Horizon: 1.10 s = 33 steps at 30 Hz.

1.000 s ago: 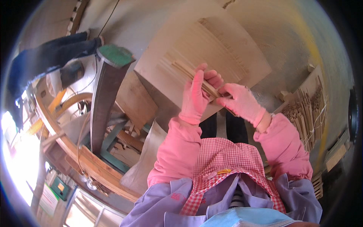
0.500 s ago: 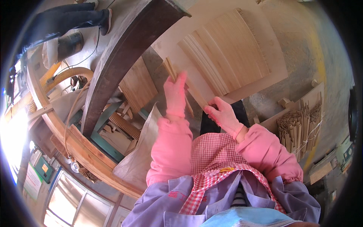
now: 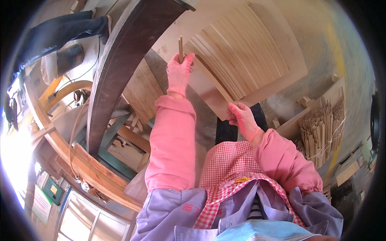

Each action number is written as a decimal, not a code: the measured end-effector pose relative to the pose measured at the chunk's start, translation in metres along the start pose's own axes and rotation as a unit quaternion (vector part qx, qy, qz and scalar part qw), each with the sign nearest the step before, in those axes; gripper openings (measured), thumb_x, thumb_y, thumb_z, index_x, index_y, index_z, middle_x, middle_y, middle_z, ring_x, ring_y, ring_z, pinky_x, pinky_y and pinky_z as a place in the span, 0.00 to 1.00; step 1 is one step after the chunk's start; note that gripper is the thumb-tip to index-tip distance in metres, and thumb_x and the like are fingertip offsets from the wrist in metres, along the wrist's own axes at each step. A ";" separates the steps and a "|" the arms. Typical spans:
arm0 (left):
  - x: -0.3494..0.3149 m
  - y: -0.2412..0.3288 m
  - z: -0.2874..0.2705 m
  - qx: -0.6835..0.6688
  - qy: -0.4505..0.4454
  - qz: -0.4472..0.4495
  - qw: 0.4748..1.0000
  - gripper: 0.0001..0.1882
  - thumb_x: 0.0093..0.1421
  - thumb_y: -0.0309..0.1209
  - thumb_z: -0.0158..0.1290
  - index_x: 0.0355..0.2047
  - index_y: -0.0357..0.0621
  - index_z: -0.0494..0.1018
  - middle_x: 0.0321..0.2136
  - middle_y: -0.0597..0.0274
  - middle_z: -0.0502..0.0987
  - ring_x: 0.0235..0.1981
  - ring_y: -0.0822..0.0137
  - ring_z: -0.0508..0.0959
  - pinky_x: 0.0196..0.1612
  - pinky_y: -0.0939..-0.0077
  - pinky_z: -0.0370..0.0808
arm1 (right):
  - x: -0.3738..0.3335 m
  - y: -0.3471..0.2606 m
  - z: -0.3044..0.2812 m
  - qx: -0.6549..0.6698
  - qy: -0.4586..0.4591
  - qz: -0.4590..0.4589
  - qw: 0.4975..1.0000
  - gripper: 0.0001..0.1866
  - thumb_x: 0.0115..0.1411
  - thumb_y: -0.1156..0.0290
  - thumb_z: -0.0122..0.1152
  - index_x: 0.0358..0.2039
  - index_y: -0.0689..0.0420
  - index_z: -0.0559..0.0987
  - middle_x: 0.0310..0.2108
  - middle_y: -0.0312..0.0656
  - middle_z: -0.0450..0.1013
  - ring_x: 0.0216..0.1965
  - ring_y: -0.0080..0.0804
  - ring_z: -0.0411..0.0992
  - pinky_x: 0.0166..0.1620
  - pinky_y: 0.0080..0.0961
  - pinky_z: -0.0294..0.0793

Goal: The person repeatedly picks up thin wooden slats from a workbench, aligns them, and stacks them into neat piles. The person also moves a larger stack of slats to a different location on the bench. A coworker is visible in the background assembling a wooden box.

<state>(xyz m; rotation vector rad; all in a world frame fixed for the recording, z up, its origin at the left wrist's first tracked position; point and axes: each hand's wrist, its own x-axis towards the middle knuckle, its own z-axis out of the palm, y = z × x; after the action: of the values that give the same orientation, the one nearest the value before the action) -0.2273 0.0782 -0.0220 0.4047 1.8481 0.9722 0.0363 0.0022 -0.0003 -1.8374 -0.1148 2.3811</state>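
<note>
Both my hands wear pale pink gloves. My left hand [image 3: 179,74] is closed around thin wooden sticks [image 3: 180,47] that poke up past its fingers. My right hand [image 3: 243,119] pinches the near end of a long narrow wooden strip [image 3: 216,83]. That strip slants away up to the fingers of my left hand; whether they grip its far end, I cannot tell. Just beyond it lies a wide layer of pale wooden strips [image 3: 245,48], side by side on a large flat board [image 3: 287,82].
A dark curved beam [image 3: 120,60] rises left of my left arm. Wooden panels [image 3: 142,92] lean behind it, near yellow ribbed hoses [image 3: 72,90]. At right, a bin holds bundled wood offcuts [image 3: 321,132]. Another person's legs [image 3: 60,34] show at upper left.
My left hand has moved farther away, its arm stretching out, and the sticks in it now stand more upright. My right hand has shifted slightly right, keeping its pinch on the strip.
</note>
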 end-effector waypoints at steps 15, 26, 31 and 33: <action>0.018 -0.008 0.002 0.193 0.038 0.043 0.980 0.21 0.61 0.46 0.63 0.27 0.39 0.74 0.19 0.63 0.73 0.23 0.70 0.70 0.29 0.69 0.68 | 0.012 0.000 0.008 0.042 0.002 0.046 0.998 0.17 0.65 0.50 0.62 0.33 0.51 0.76 0.25 0.31 0.72 0.23 0.23 0.70 0.24 0.18 0.63; -0.090 0.053 0.030 -0.199 -0.027 -0.083 0.976 0.23 0.66 0.48 0.56 0.47 0.38 0.74 0.23 0.72 0.69 0.20 0.78 0.66 0.24 0.83 0.63 | -0.052 -0.055 0.020 -0.336 -0.040 -0.401 0.851 0.20 0.65 0.64 0.57 0.52 0.64 0.76 0.39 0.50 0.76 0.38 0.45 0.76 0.42 0.34 0.76; -0.106 0.065 0.096 -0.324 0.025 -0.142 0.935 0.21 0.67 0.46 0.56 0.48 0.41 0.72 0.25 0.72 0.67 0.22 0.76 0.65 0.25 0.78 0.64 | -0.081 -0.074 0.021 -0.442 0.001 -0.450 0.776 0.25 0.62 0.71 0.58 0.60 0.61 0.71 0.50 0.58 0.72 0.52 0.57 0.71 0.54 0.43 0.72; -0.106 0.066 0.112 -0.333 -0.020 -0.117 0.935 0.18 0.67 0.43 0.58 0.46 0.43 0.72 0.27 0.68 0.70 0.26 0.72 0.70 0.30 0.74 0.68 | -0.080 -0.086 0.007 -0.434 0.015 -0.450 0.780 0.25 0.62 0.72 0.58 0.60 0.59 0.71 0.48 0.57 0.73 0.52 0.57 0.71 0.54 0.43 0.72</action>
<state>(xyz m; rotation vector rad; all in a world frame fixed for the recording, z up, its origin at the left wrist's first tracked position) -0.0890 0.1014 0.0692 -0.2050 1.3756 1.3281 0.0545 0.0750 0.0900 -1.4388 -1.8623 1.6169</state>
